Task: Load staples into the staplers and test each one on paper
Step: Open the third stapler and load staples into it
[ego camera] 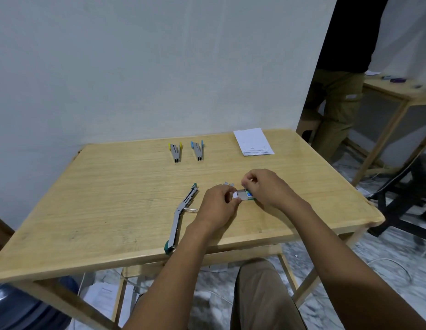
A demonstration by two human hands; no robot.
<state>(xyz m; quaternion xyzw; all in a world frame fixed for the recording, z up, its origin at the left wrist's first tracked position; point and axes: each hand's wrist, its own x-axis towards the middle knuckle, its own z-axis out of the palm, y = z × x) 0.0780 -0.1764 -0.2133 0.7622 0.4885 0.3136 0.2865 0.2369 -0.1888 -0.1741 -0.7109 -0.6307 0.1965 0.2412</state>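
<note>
Staple box (pixel 245 196) on table (pixel 111 186) pinched from both ends, left hand (pixel 218 206) at its open white flap, right hand (pixel 264 188) curled round its green end, contents too small to tell; green stapler (pixel 182 216) lying swung open left of the box; yellow stapler (pixel 175 153), blue stapler (pixel 197 151) and paper (pixel 253 142) well beyond the box.

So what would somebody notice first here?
The left hand and right hand pinching a small staple box mid-table. Left of them lies a green stapler swung wide open. A yellow stapler and blue stapler wait at the far edge, near the paper.
</note>
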